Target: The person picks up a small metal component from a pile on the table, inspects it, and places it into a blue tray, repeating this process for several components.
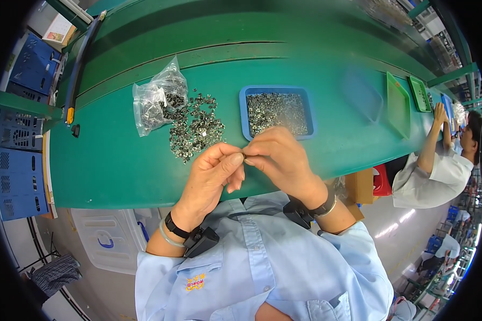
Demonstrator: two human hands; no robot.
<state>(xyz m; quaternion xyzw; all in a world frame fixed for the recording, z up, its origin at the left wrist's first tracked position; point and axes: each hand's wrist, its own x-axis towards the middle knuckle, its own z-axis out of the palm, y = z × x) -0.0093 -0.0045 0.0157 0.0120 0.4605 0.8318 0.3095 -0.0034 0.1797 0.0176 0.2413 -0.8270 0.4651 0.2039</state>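
Note:
My left hand (215,170) and my right hand (279,159) meet fingertip to fingertip above the near part of the green table. Pinched between them is a small dark metal part (245,156); the fingers cover most of it. Just beyond my right hand stands a blue tray (244,119) holding many tiny shiny metal pieces. Past my left hand lies a loose pile of small metal parts (198,131), silvery and black. An open clear plastic bag (150,109) with more of these parts rests against the pile's left side.
Green trays (399,107) stand at the right end of the green table (112,171). A co-worker in a white shirt (431,182) sits there. Blue crates (19,176) are stacked at the left. Below the table edge are a clear lidded box (107,235) and a cardboard box (360,187).

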